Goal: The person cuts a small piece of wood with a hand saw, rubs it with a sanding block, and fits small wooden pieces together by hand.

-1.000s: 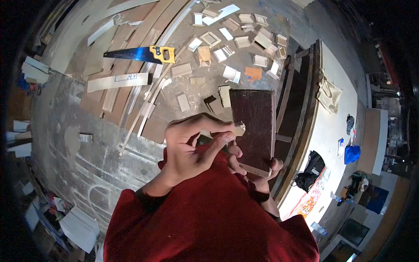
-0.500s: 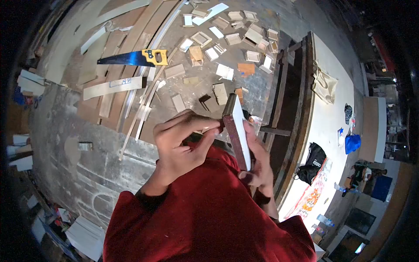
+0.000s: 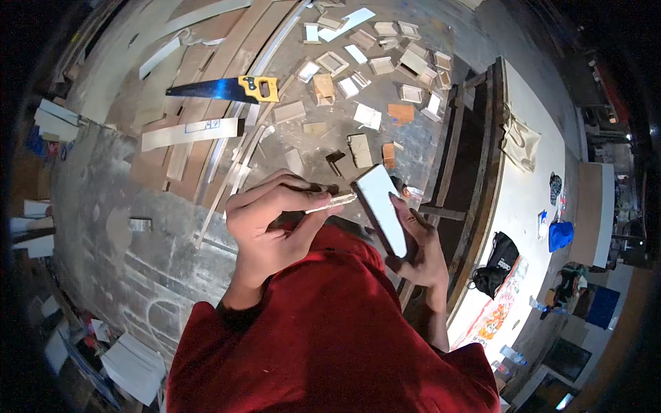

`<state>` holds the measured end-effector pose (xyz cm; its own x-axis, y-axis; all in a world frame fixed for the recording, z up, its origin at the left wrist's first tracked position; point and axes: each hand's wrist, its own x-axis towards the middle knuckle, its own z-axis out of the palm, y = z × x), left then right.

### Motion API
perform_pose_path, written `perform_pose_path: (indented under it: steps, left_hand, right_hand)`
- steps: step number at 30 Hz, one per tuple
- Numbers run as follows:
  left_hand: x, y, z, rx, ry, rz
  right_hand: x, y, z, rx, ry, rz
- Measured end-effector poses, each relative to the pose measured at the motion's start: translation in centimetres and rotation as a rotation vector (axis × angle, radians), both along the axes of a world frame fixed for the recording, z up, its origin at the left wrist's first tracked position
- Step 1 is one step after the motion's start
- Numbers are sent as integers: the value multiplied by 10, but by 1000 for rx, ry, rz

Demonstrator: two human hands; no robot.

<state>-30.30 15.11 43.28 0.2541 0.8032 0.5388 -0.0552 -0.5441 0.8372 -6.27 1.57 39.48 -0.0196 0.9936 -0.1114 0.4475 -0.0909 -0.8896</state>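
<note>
In front of my chest, my right hand (image 3: 421,251) grips a long block (image 3: 382,210) with a white face, thumb and fingers on its right and lower edges. The block is tilted, its upper end pointing away from me. My left hand (image 3: 272,217) pinches a small thin piece (image 3: 334,202) with a pale, rough edge between thumb and fingers. The tip of this piece lies close to the block's upper left edge; whether they touch I cannot tell. What the thin piece is made of does not show clearly.
Several small wooden boxes and frames (image 3: 332,63) lie on the floor ahead. A yellow-handled handsaw (image 3: 227,89) rests on long boards at left, near a marked white board (image 3: 189,133). A white-topped table (image 3: 533,113) at right holds a cloth bag (image 3: 521,142) and a black pouch (image 3: 497,265).
The block has turned, so its white face shows instead of its dark red side. My left hand has shifted slightly left and down, and its thin piece is now visible.
</note>
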Motion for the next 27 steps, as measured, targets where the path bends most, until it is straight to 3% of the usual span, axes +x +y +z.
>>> perform_pose_path:
  steps: [3, 6, 8, 11, 16, 18, 22, 24, 25, 27]
  left_hand:
    - [-2, 5, 3, 68, 55, -5]
    - [-1, 9, -1, 142, 76, -25]
    - [-3, 10, -2, 201, 90, -9]
    - [-5, 15, -8, 242, 161, -17]
    - [-7, 17, -8, 267, 130, -47]
    - [-6, 21, -7, 257, 48, -33]
    - [-6, 27, 1, 219, 135, -37]
    - [1, 25, 6, 138, 115, 29]
    - [1, 25, 5, 138, 115, 28]
    - [3, 21, 0, 70, 82, -10]
  right_hand:
    - [-10, -1, 8, 118, 174, -90]
    - [-22, 13, 4, 435, 204, 44]
    - [-33, 20, 13, 289, 190, 38]
    - [-28, 24, 9, 321, 52, 91]
    - [-19, 37, 6, 136, -217, -53]
    - [-15, 40, 3, 229, -105, -48]
    - [-20, 32, 15, 232, 53, -90]
    - [-27, 33, 6, 471, 191, 67]
    - [-32, 32, 3, 334, 299, 71]
    - [-38, 37, 0, 346, 223, 25]
